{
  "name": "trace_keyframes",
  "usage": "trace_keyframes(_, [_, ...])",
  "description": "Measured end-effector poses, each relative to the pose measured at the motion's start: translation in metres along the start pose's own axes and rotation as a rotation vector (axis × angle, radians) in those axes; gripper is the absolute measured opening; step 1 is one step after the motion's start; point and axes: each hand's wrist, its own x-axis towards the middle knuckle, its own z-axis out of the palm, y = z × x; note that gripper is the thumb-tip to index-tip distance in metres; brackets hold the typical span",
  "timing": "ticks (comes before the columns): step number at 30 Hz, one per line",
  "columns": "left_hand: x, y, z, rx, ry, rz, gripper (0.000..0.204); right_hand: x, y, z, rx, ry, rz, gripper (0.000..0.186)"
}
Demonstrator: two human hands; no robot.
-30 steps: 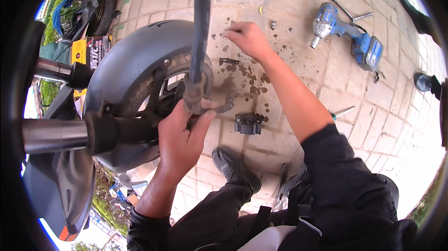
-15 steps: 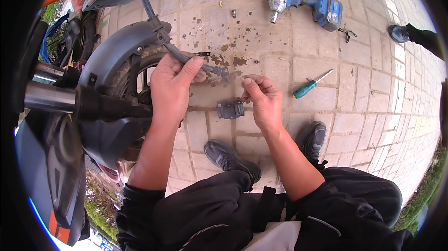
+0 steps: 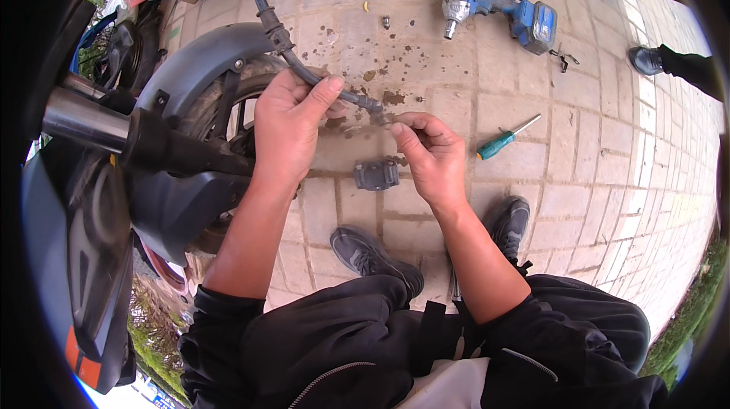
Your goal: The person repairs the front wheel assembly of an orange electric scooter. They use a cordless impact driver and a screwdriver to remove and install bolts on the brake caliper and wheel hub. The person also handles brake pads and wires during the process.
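Black hose point(image 3: 295, 61), collared partway, gently curved, slanting down rightward, raised above paving point(image 3: 517, 90)

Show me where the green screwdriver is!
In the head view, the green screwdriver lies on the paving to the right of the person's right hand, below the blue power tool.

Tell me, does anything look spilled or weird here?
Yes: dark spots splattered across the pale paving, beyond the black hose in the left hand. They look odd because they resemble spilled liquid; I can't tell which.
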Motion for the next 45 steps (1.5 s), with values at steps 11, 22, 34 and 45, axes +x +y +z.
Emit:
trace_keyframes(11, [-0.004, 0.004, 0.003, 0.005, -0.014, 0.029, 0.021, 0.004, 0.013, 0.004, -0.134, 0.029, -0.087, 0.011])
trace_keyframes(22, [-0.002, 0.007, 0.007, -0.007, -0.039, 0.031, 0.019, 0.006, 0.009, 0.002, -0.128, 0.072, -0.019, 0.014])
trace_keyframes(34, [-0.005, 0.016, 0.000, 0.103, -0.146, -0.040, 0.019, 0.059, 0.001, -0.032, -0.042, -0.163, 0.288, 0.025])
trace_keyframes(45, [-0.004, 0.026, -0.013, 0.146, -0.245, -0.077, 0.020, 0.100, -0.026, -0.018, -0.279, -0.773, 0.278, 0.018])
